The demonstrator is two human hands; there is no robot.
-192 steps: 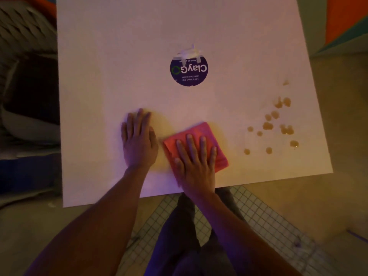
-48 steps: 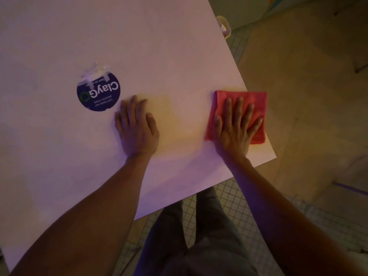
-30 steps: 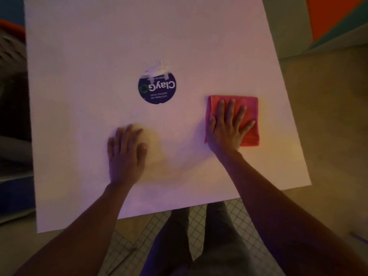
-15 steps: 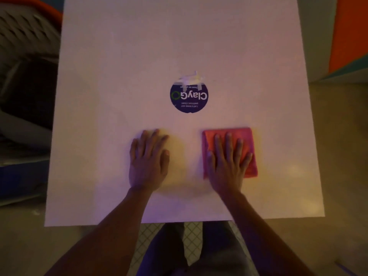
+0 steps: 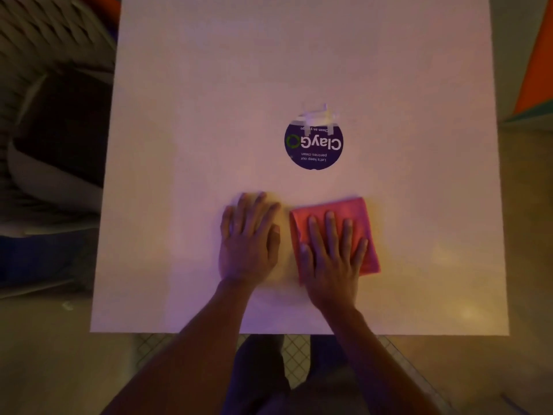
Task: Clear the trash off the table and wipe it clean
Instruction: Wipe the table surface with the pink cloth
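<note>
A folded red cloth (image 5: 359,214) lies flat on the white table (image 5: 209,115), near its front edge and right of centre. My right hand (image 5: 330,256) presses down on the cloth with fingers spread. My left hand (image 5: 250,241) rests palm down on the bare tabletop just left of the cloth, holding nothing. A round dark blue sticker (image 5: 313,143) with white tape on its far edge sits on the table beyond both hands. No spill drops show on the surface.
A dark chair (image 5: 57,139) with a pale rim stands close to the table's left side. Tiled floor (image 5: 296,351) and my legs (image 5: 260,375) show below the front edge. An orange panel (image 5: 538,55) is at the far right.
The brown drops seen at the right 6.4 s ago are gone. In the last second my right hand slid the cloth back toward the left hand and the front edge.
</note>
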